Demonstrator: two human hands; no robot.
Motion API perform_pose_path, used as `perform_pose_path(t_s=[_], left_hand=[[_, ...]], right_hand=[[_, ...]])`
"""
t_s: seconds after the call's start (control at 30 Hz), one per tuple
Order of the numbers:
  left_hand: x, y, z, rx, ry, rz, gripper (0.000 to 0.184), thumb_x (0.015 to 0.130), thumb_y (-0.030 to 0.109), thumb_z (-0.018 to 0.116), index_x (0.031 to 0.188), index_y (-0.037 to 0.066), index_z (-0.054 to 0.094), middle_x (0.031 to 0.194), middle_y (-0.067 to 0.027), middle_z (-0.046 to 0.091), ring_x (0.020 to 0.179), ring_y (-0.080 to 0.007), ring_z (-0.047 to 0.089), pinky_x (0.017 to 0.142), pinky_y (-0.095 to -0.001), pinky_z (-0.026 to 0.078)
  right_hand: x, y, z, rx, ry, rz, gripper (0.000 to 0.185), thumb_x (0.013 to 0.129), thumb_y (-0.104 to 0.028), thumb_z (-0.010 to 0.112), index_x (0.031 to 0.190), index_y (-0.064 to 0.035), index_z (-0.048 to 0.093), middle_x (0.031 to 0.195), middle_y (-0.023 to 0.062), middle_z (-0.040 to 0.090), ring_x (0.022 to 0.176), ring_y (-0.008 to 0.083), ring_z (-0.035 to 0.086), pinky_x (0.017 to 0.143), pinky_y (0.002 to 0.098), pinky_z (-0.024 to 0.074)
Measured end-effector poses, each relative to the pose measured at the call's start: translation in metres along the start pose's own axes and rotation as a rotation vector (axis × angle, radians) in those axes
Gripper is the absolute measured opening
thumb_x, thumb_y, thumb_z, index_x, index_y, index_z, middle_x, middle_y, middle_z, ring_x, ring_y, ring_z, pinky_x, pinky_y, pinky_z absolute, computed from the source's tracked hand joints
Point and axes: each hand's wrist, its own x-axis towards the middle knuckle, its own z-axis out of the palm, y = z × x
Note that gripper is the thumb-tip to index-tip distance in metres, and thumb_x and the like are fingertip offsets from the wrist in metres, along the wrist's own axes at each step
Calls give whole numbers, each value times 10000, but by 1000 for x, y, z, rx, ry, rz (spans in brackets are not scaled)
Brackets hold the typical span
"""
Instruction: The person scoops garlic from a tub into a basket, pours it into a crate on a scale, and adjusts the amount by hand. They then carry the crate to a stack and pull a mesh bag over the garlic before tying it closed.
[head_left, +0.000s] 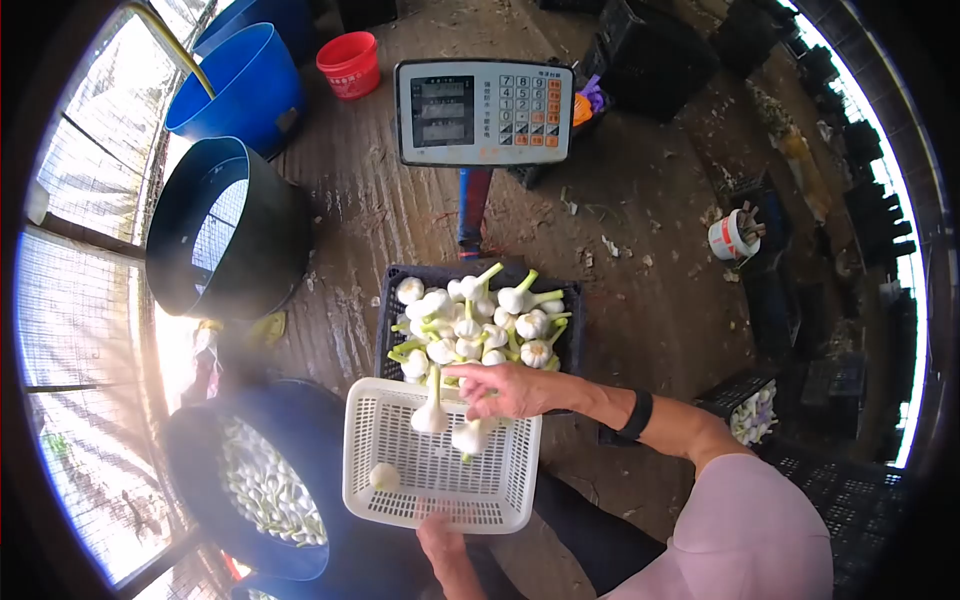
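A white plastic basket [352, 455] is tilted toward me, with a loose garlic bulb [384, 477] on its bottom at the left. My left hand [440, 538] is closed on the near rim of this basket. Above its far side, my right hand [508, 390] has its fingers bent around garlic. One garlic bulb [430, 417] hangs with its stem upright at the fingertips, and a second bulb [468, 437] is just under the palm. Behind the basket, a dark crate [393, 290] holds a heap of white bulbs with green stems, partly hidden by my hand.
A digital scale display [485, 112] stands on a post behind the crate. At left are a large dark tub [232, 240], a blue barrel [240, 95] and a tub of garlic [190, 450]. Farther off are a red bucket [348, 68] and a white bucket [722, 240].
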Motion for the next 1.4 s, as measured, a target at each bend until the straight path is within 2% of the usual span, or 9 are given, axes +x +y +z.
perform_pose_path(t_s=[0.17,0.27,0.5,0.57,0.73,0.8,1.17,1.3,1.4], left_hand=[[5,-6,-28,11,9,1,694,593,-25,403,1282,47,367,1189,-203,457,1057,-400,473,788,-601,446],[-2,1,-24,-87,-83,-49,748,595,-9,432,1331,67,326,1242,-203,422,1108,-411,439,825,-631,421],[-18,11,-28,-119,-30,16,751,606,1,451,1342,57,315,1223,-205,438,1111,-409,442,854,-638,409],[-27,15,-31,-125,14,36,737,614,8,458,1336,51,319,1212,-215,442,1102,-409,451,860,-638,405],[-34,20,-48,-128,87,44,743,600,-6,470,1327,31,318,1205,-219,446,1107,-404,447,884,-629,397],[-35,23,-54,-139,83,50,757,588,-16,477,1327,29,316,1195,-211,454,1102,-389,453,886,-631,395],[-44,24,-78,-201,121,99,747,582,-7,499,1311,23,337,1201,-210,457,1102,-399,451,870,-644,397],[-39,21,-82,-170,117,65,777,602,-25,438,1358,7,263,1213,-214,413,1104,-381,435,850,-590,426],[-38,19,-72,-44,164,101,749,606,29,488,1332,7,303,1192,-207,460,1097,-387,455,812,-615,440]], right_hand=[[-18,41,-46,359,579,193,274,865,-138,541,1112,-21,526,791,63,612,616,98,595,502,216,500],[-33,63,-64,317,757,331,185,861,-145,543,974,-2,578,744,55,608,585,92,582,479,213,482],[-56,131,-66,8,663,587,239,774,-170,596,926,14,596,736,63,612,595,133,591,499,265,470],[-47,158,-63,-321,628,532,282,717,-175,620,923,18,597,746,98,616,650,186,600,570,319,477],[4,151,-43,-415,565,413,441,690,-164,663,1089,-13,554,929,159,608,831,241,606,724,332,486],[24,149,-36,-555,561,229,487,677,-176,616,1128,-16,523,1039,204,569,939,365,550,803,401,451],[38,130,-10,-704,490,71,392,708,-110,617,1081,-14,547,994,191,565,919,339,560,793,381,460],[69,146,-8,-760,676,169,340,733,-161,585,1064,-85,570,962,160,555,907,330,544,777,462,431],[99,175,-8,-1021,422,410,378,726,-205,586,1090,-109,574,962,159,586,893,325,564,787,518,393]])
